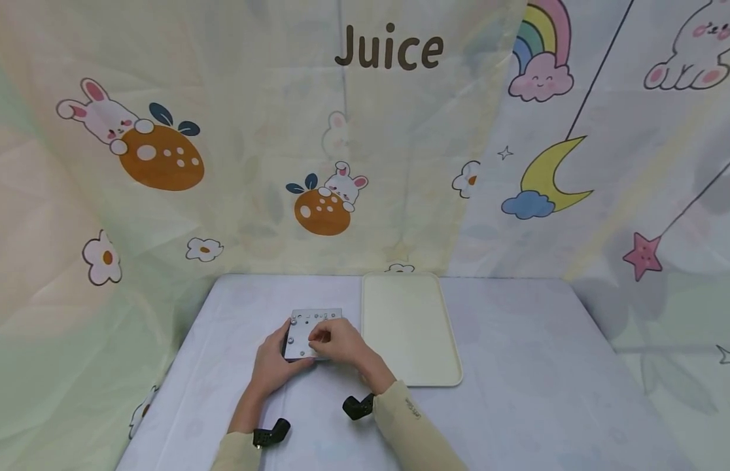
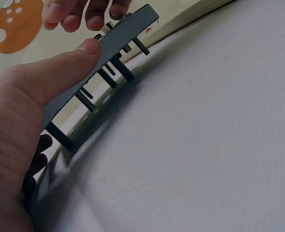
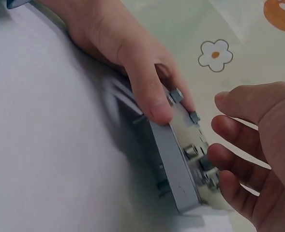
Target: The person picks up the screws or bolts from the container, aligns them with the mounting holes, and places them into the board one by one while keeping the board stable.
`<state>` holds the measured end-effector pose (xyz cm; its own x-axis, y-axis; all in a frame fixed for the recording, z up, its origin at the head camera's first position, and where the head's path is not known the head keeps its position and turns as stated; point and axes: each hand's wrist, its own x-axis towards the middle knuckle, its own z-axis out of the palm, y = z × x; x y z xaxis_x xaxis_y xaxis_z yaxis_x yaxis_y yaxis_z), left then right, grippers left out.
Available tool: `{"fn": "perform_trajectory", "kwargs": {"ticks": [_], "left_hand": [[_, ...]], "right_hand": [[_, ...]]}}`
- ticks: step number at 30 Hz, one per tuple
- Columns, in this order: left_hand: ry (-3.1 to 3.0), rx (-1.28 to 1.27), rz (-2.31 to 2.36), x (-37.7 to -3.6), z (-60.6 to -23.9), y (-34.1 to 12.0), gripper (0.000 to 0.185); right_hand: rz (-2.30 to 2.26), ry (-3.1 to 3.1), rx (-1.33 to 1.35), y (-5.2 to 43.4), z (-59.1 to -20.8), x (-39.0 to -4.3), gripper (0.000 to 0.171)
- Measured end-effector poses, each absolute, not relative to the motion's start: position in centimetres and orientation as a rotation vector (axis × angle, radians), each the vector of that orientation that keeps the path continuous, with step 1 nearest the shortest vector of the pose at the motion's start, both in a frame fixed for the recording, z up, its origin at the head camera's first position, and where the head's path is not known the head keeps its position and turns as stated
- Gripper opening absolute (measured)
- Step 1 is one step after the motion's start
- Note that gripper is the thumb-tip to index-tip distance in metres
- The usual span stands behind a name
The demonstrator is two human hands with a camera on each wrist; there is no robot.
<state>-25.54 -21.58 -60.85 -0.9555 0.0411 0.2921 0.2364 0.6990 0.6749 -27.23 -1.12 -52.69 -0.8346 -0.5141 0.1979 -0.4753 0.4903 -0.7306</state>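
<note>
A grey metal plate [image 1: 301, 332] with several bolts set through it is held just above the table. My left hand [image 1: 273, 366] grips its left side, thumb along the near edge. Threaded shanks [image 2: 122, 69] stick out below the plate in the left wrist view. Bolt heads [image 3: 191, 151] stand on its upper face in the right wrist view. Over that face is my right hand [image 1: 339, 340], fingers loosely bent and fingertips close to the bolt heads. No object shows between those fingers. Whether a fingertip touches a bolt, I cannot tell.
A cream tray [image 1: 412, 327] with a raised rim lies right of the plate on the white-covered table [image 1: 518, 366]. A printed curtain [image 1: 253, 131] hangs behind the table's far edge. Each wrist wears a black camera, such as the left one [image 1: 272, 433].
</note>
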Motion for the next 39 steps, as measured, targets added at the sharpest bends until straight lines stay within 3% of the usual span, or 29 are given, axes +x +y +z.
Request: {"fn": "perform_trajectory", "kwargs": {"ticks": [20, 39], "left_hand": [[-2.681, -0.246, -1.124, -25.8, -61.0, -21.8, 0.118], [-2.686, -0.265, -1.044, -25.4, -61.0, -22.6, 0.115]], "right_hand": [[-1.147, 2.822, -0.753, 4.8, -51.3, -27.6, 0.008], [-1.061, 3.076, -0.68, 13.6, -50.2, -27.3, 0.005]]}}
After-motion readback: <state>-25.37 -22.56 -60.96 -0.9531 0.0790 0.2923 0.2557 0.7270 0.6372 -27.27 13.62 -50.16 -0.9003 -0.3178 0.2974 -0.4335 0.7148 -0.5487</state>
